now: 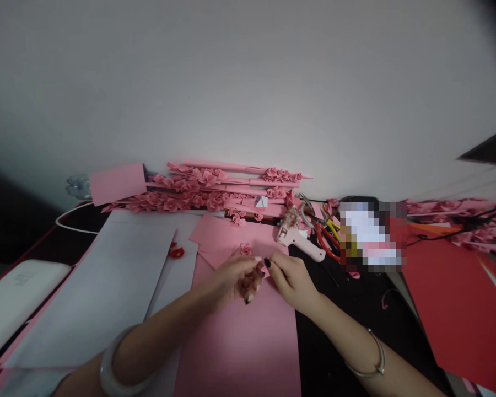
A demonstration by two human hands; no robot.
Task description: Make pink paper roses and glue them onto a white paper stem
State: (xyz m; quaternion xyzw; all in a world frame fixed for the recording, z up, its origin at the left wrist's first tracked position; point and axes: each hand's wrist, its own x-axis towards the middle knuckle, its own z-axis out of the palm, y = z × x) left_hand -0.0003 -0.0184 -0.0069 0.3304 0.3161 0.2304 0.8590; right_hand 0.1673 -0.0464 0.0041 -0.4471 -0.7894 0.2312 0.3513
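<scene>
My left hand (240, 278) and my right hand (294, 281) meet over a sheet of pink paper (243, 342). The fingertips of both are closed on a small pink paper piece (267, 273), mostly hidden by the fingers. Just beyond my left hand lies a folded pink paper rose (246, 249). More pink sheets (210, 234) overlap behind it. A pale pink glue gun (301, 242) rests past my right hand, its nozzle end toward the wall.
Bundles of pink paper roses (198, 182) lie along the wall. Red-handled pliers (328, 242) and a blurred phone (370, 234) are on the right, near red sheets (446, 303). White sheets (103, 286), a red flower (176, 252) and a white box-like device (25, 298) are left.
</scene>
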